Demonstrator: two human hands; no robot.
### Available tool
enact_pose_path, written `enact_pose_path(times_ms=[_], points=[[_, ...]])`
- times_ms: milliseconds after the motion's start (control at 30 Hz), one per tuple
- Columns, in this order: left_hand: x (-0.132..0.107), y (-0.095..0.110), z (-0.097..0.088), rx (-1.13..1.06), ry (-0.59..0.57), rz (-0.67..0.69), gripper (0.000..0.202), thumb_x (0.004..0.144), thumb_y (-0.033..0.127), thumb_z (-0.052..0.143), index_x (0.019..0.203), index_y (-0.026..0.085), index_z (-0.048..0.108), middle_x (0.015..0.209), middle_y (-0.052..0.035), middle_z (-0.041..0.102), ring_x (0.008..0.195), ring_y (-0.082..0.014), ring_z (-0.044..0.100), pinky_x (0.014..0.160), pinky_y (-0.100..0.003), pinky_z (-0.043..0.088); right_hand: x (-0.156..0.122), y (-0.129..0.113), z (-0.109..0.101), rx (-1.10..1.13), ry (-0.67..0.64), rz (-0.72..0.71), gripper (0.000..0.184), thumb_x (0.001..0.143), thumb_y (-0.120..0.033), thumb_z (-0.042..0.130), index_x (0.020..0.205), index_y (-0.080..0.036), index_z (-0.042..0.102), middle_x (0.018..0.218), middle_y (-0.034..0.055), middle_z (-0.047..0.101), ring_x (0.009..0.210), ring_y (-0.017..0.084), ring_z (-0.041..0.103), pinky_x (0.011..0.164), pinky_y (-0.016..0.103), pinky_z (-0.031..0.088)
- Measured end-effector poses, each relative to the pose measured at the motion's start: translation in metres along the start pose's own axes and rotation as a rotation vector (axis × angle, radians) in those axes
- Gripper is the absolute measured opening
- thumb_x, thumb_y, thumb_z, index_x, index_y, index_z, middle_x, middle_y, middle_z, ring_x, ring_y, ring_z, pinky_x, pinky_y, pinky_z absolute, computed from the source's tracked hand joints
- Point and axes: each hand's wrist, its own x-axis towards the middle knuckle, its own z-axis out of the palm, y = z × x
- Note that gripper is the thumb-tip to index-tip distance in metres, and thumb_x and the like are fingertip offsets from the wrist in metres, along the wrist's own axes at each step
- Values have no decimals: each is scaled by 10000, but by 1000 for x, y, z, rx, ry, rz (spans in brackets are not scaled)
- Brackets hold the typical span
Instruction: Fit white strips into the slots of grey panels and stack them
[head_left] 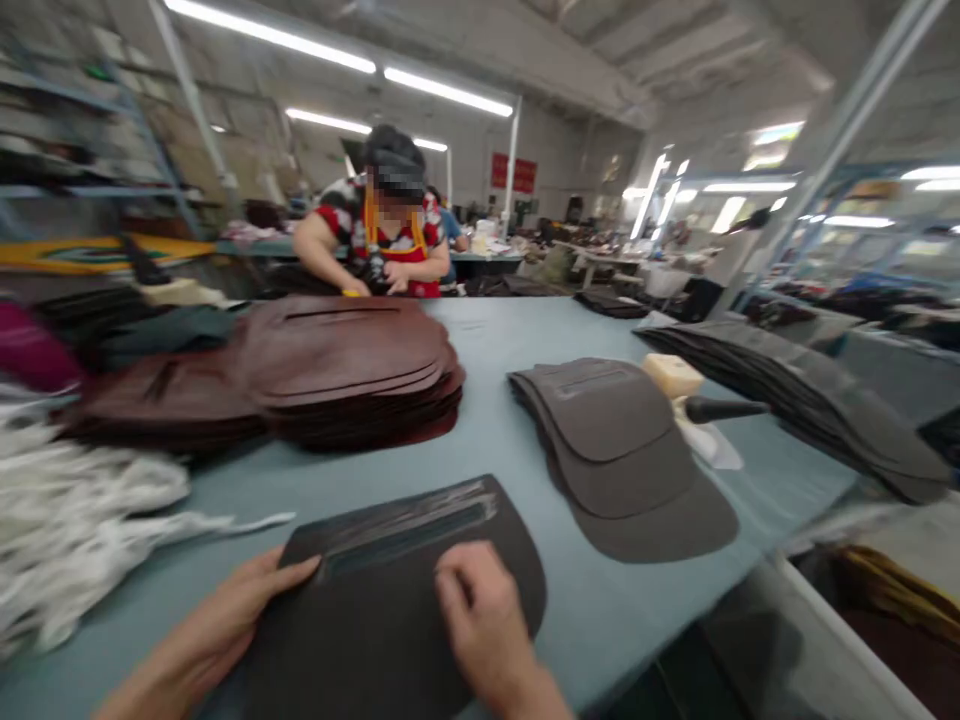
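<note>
In front of me lies a dark grey leather-like panel (375, 610) with rounded corners and a long slot with a shiny strip near its far edge. My left hand (225, 620) grips the panel's left edge, thumb on top and fingers underneath. Over the right part of the panel is my right hand (484, 620), its fingers curled closed close to the slot; whatever they hold, if anything, is hidden. Right of the panel, several similar grey panels (630, 450) lie fanned out in a stack.
A tall pile of brown panels (352, 360) stands at the back left, with white cloth strips (82, 510) nearer. A cream block with a dark handle (675, 378) sits beyond the grey stack. More dark panels (810, 390) line the table's (495, 345) right edge. A co-worker (382, 220) works opposite.
</note>
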Motion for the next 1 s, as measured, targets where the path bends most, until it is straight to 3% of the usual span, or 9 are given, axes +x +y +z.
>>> enact_pose_path(times_ms=[33,100,167,300,367,433,567,700,1000], points=[[-4,-3,-3,-273,-116,-156,597,637,707,674,953,202,707,831,-9,731,757,-234,685,702,-368,557,2,10,1,5,17,63,291,965,-321,363,909,-167,604,944,92,621,899,202,555,822,384,449],[-6,-6,-5,-555,-142,-259,603,584,521,812,1047,163,665,922,-77,726,777,-239,688,732,-344,563,10,28,3,-203,86,242,244,918,-328,435,877,-165,613,935,113,620,941,258,529,856,429,414],[-3,-5,-3,-624,-92,-303,577,615,458,813,1054,124,645,915,-117,719,745,-235,686,695,-330,565,19,40,5,-337,63,354,258,886,-351,487,970,-147,620,1031,148,613,1041,321,495,875,468,397],[4,-4,4,-654,11,-323,507,629,352,818,1038,120,630,872,-102,717,704,-219,678,663,-324,567,35,37,8,-388,-31,427,471,824,-368,581,1192,-77,549,1187,223,556,1160,394,436,930,522,361],[3,-4,5,-669,27,-304,481,631,312,821,1029,122,631,869,-96,716,687,-209,675,647,-309,568,42,32,6,-217,-41,541,579,771,-330,637,1260,-54,495,1248,250,520,1214,404,409,988,542,314],[-2,-4,2,-705,1,-310,440,659,298,807,1023,121,632,875,-100,716,685,-210,677,647,-314,574,48,30,1,58,-94,672,602,729,-347,675,1240,-74,513,1221,230,558,1187,383,465,989,525,340],[-15,-8,-12,-817,-108,-372,369,727,257,761,1042,120,625,899,-121,714,721,-233,691,689,-358,592,52,27,-17,553,-375,763,390,724,-421,674,990,-136,650,908,112,704,814,254,658,770,382,514],[-29,-17,-22,-945,-120,-414,288,741,155,725,1010,135,621,886,-106,715,739,-233,698,707,-375,603,45,28,-32,1116,-554,876,284,714,-271,712,959,-139,658,848,76,723,714,183,669,740,312,533],[-48,-23,-30,-1104,-76,-317,228,655,123,693,868,156,619,600,-16,639,497,-142,613,522,-252,581,21,15,-40,1477,-692,872,287,729,-147,652,1015,-118,659,879,83,728,722,164,689,705,263,553]])
